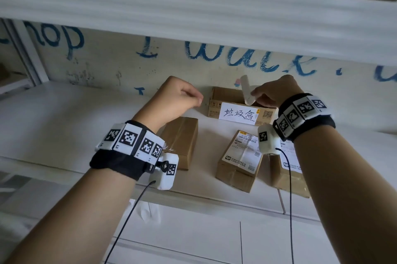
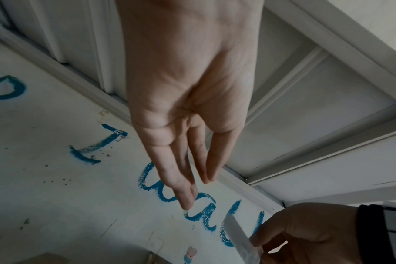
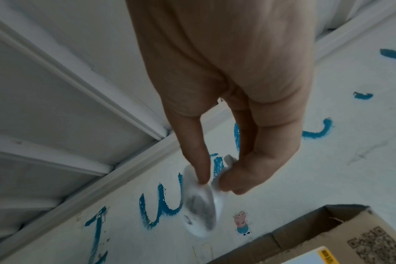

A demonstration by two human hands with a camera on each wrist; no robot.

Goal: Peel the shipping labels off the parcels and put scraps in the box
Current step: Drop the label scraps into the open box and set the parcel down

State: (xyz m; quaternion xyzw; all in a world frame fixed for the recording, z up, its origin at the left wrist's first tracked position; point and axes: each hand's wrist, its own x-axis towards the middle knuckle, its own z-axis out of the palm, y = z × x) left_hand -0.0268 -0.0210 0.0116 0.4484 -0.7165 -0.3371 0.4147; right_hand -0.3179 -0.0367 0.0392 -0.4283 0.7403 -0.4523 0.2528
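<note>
My right hand (image 1: 255, 94) pinches a rolled white label scrap (image 1: 246, 89) between thumb and fingers, just above the open cardboard scrap box (image 1: 214, 109), which has a handwritten white sign on its front. The right wrist view shows the curled scrap (image 3: 199, 205) hanging from my fingertips (image 3: 202, 178), with the box (image 3: 317, 232) below to the right. My left hand (image 1: 197, 98) hovers empty to the left of the box, fingers relaxed (image 2: 185, 196). A bare brown parcel (image 1: 180, 139) lies under my left wrist. A labelled parcel (image 1: 240, 160) lies at centre, and another (image 1: 287, 175) sits partly under my right forearm.
The parcels rest on a white table (image 1: 64, 124) against a wall with blue painted writing (image 1: 214, 57). A white foam-edged shelf (image 1: 193, 16) overhangs the work area. Wrist camera cables (image 1: 129, 210) hang down past the table's front edge.
</note>
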